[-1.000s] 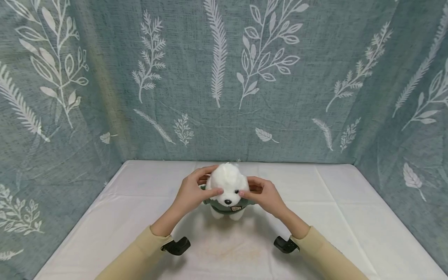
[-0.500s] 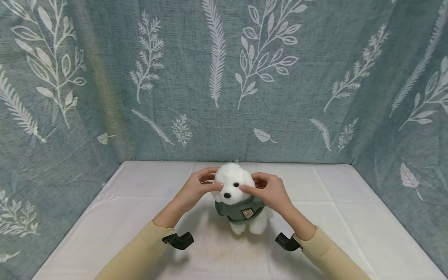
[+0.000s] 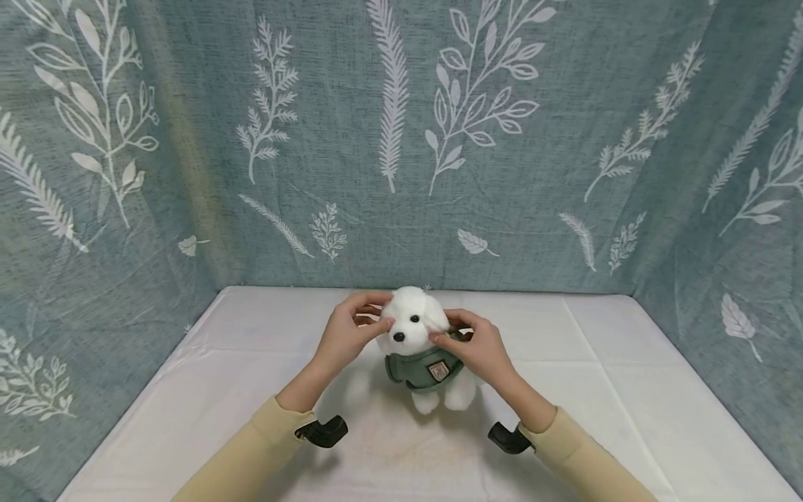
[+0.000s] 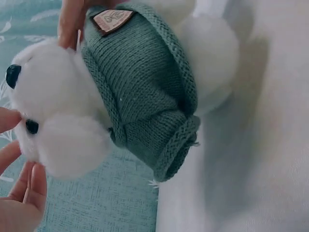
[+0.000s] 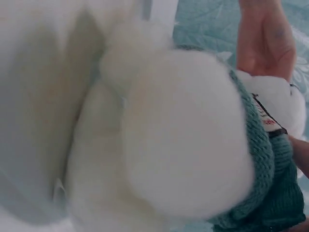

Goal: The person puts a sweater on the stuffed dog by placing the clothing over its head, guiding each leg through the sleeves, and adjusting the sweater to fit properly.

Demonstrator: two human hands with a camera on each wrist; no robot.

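Note:
A white plush dog (image 3: 410, 335) in a green knitted sweater (image 4: 140, 72) stands at the middle of the table, its face angled to the left. My left hand (image 3: 345, 331) holds the dog's head at the left, thumb beside its muzzle and fingers behind. At the opposite side, my right hand (image 3: 479, 348) grips the head and neck area, with the thumb on the cheek. A label patch (image 3: 438, 371) shows on the sweater's chest. In the right wrist view, the rounded white hind part (image 5: 188, 135) of the dog fills the middle and hides most of my right hand.
A white cloth (image 3: 602, 432) covers the table. Behind and at both sides hangs a blue-green curtain (image 3: 351, 139) with white leaf prints. Black wrist cameras (image 3: 323, 431) sit below both wrists.
The dog, facing forward with its head lowered a second ago, has turned to face left. Its head is higher, and more of the sweater and legs shows. Both hands still hold it.

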